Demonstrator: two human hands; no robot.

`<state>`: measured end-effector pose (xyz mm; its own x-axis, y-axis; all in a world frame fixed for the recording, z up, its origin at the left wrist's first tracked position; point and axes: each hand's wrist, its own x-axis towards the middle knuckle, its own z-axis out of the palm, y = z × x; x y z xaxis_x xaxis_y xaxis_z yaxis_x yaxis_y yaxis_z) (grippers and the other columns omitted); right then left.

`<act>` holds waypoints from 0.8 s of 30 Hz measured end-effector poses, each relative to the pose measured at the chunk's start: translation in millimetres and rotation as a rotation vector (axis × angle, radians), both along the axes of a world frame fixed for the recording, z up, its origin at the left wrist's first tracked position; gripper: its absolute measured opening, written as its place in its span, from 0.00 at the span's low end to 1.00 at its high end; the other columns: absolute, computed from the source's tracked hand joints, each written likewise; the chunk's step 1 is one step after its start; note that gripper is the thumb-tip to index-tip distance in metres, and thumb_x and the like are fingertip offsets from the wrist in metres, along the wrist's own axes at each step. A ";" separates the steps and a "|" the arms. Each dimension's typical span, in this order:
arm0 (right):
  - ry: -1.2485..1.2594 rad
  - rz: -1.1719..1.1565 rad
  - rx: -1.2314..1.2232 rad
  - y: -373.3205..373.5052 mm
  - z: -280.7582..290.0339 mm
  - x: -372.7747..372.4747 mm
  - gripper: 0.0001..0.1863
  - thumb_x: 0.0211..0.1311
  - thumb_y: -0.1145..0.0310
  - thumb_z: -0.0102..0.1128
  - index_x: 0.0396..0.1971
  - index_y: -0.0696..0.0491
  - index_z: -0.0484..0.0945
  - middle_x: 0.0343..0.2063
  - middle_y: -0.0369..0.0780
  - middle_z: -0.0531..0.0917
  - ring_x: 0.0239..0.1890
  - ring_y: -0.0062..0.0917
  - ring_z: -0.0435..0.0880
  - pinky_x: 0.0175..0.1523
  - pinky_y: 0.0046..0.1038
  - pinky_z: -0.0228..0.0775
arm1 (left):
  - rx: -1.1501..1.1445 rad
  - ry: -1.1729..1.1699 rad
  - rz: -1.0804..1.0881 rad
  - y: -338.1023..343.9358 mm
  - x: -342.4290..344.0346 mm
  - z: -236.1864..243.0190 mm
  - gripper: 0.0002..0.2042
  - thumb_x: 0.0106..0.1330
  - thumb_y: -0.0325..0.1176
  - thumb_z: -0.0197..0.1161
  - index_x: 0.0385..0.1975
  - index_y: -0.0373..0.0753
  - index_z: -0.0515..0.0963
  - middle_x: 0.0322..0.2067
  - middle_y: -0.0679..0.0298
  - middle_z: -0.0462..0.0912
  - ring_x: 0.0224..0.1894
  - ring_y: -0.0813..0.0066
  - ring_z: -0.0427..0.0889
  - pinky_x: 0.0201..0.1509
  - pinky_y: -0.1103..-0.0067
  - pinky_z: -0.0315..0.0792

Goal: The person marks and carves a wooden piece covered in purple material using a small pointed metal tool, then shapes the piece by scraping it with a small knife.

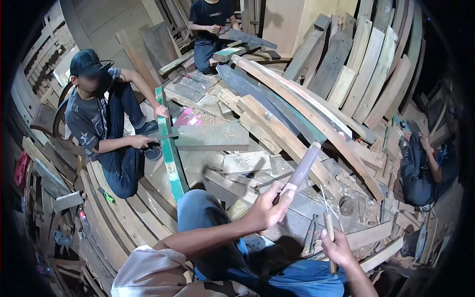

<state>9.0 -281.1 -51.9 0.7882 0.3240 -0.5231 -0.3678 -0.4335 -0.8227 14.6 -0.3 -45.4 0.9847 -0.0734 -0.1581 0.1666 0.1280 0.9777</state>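
My left hand (269,208) is closed round the lower end of a long pale grey-purple cylinder (304,166). The cylinder has a light band near my fingers and tilts up to the right. Closer to me on the right, my right hand (339,250) grips a hand tool by its slim wooden handle (330,227). A thin metal shaft (324,198) rises from that handle; its exact kind cannot be made out. Both things are held above my bent, jeans-clad legs (297,277), apart from each other.
Long planks (277,126) and offcuts cover the floor ahead, with more boards (356,69) leaning behind. On the left a person (106,114) saws by a green-edged beam (170,148). Another person (210,29) holds a saw at the back; a third (420,163) sits far right.
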 end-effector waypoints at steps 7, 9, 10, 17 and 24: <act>-0.688 0.015 -0.082 40.6 63.2 21.6 0.15 0.73 0.60 0.51 0.38 0.60 0.74 0.19 0.39 0.77 0.21 0.26 0.78 0.28 0.29 0.69 | -0.079 0.020 -0.021 -8.4 1.6 12.5 0.18 0.72 0.38 0.60 0.51 0.37 0.63 0.24 0.67 0.73 0.17 0.83 0.72 0.20 0.82 0.67; -0.754 0.074 -0.090 55.5 77.3 33.6 0.17 0.71 0.58 0.53 0.43 0.60 0.71 0.18 0.43 0.78 0.22 0.30 0.81 0.28 0.31 0.70 | -0.172 0.028 0.025 -0.1 -2.0 14.8 0.13 0.70 0.38 0.63 0.42 0.36 0.71 0.24 0.69 0.74 0.18 0.85 0.71 0.19 0.82 0.64; -0.748 0.089 -0.121 59.3 79.5 34.1 0.19 0.69 0.58 0.54 0.44 0.60 0.69 0.18 0.46 0.78 0.22 0.34 0.82 0.29 0.33 0.70 | -0.097 0.067 0.013 3.3 -4.6 18.8 0.11 0.70 0.37 0.63 0.39 0.36 0.73 0.23 0.70 0.74 0.18 0.85 0.71 0.20 0.82 0.64; -0.753 0.182 -0.209 42.0 66.9 26.2 0.17 0.68 0.65 0.56 0.48 0.60 0.66 0.20 0.53 0.78 0.26 0.52 0.82 0.32 0.42 0.72 | -0.062 0.043 -0.073 -0.2 -8.2 20.3 0.12 0.71 0.38 0.61 0.40 0.36 0.71 0.22 0.67 0.74 0.19 0.85 0.73 0.20 0.84 0.66; -0.851 0.272 -0.257 35.2 58.3 24.6 0.16 0.68 0.67 0.56 0.50 0.59 0.70 0.25 0.55 0.80 0.29 0.55 0.82 0.31 0.44 0.71 | -0.149 -0.039 -0.151 -2.8 -3.8 22.7 0.16 0.70 0.36 0.63 0.50 0.37 0.67 0.24 0.69 0.73 0.21 0.85 0.71 0.23 0.83 0.66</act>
